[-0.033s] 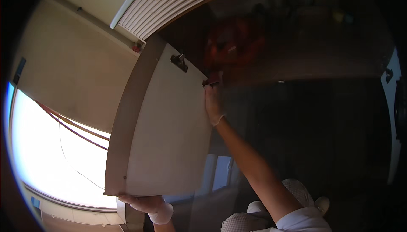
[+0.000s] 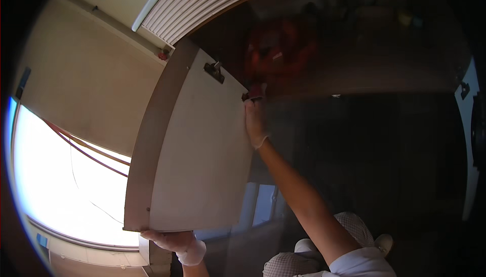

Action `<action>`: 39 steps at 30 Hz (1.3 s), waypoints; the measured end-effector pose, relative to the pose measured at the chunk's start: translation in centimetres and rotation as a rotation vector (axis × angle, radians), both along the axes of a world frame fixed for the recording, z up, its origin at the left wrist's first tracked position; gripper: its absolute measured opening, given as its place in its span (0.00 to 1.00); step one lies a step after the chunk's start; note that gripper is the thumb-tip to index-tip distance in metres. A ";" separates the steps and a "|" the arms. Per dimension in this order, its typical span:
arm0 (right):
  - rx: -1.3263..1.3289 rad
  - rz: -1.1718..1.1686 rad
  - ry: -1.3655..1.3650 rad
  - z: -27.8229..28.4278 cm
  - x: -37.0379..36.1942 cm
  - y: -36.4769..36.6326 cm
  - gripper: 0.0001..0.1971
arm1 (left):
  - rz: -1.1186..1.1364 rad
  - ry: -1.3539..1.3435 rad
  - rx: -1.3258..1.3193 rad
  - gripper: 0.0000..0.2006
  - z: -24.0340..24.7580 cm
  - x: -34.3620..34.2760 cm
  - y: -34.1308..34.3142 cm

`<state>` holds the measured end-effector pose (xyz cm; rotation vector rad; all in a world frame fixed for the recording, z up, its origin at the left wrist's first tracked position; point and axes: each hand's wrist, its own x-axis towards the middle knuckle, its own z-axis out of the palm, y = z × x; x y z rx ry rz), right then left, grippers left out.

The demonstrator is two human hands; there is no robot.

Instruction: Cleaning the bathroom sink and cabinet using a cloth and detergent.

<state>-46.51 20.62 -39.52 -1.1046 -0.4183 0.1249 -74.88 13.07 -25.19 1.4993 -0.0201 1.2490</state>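
Cabinet door (image 2: 197, 145), swung out pale side showing, filled the middle of the view, caught between two gloved hands! Down low, the left hand (image 2: 174, 241) pressed up against its bottom edge, fingers lying along the underside; how tightly they gripped, nobody could tell. Up top, the right hand (image 2: 255, 117) was at the upper right corner, fingers closed around a reddish cloth (image 2: 258, 91) that poked out past the fingertips, right at the door's edge. And look what sat close by: a metal hinge (image 2: 214, 71) jutted from the upper edge, left of that cloth, while the right hand itself covered part of the door's side. Beyond, inside the dark cabinet (image 2: 354, 74), a red bundle (image 2: 276, 49) lay blurred in shadow. A ribbed panel (image 2: 202, 6) arched overhead, a bright window (image 2: 66, 176) blazed at the left, and far right another door (image 2: 468, 130) stood at the rim.
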 end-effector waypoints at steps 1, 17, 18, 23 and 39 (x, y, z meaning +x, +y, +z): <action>-0.031 0.064 0.054 -0.4 -0.1 0.0 0.24 | 0.003 0.004 -0.006 0.29 -0.2 0.1 -0.2; -0.014 0.031 -0.051 -0.3 -8.9 -5.4 0.24 | 0.292 -0.012 -0.068 0.31 -0.5 0.0 0.0; -0.023 -0.103 -0.088 -1.0 -6.6 -3.5 0.22 | 0.193 -0.035 -0.052 0.31 -0.7 -0.1 -0.1; -0.070 -0.218 -0.080 -2.4 -1.2 0.6 0.12 | 0.137 -0.002 -0.024 0.32 -0.1 0.5 -0.5; 0.121 0.392 0.098 -5.5 -26.3 -13.2 0.20 | 0.314 0.018 -0.176 0.32 0.7 1.5 -1.5</action>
